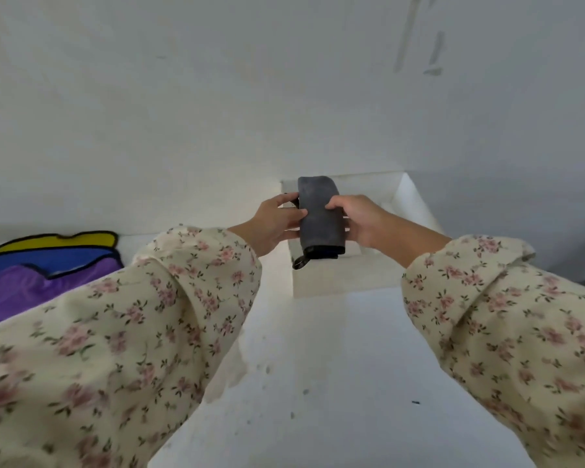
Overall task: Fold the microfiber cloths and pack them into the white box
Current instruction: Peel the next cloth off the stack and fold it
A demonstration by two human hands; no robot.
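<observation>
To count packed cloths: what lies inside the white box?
Only bare inner walls of the white box show. The left hand, right hand and their folded gray cloth cover its middle; anything there is hidden.

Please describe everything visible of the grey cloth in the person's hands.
The grey cloth is dark grey, soft and matte, folded into a narrow, thick bundle that points away from the person. A dark edging and a small black loop show at its near end. The left hand and the right hand grip its two long sides, holding it over the open white box.
</observation>
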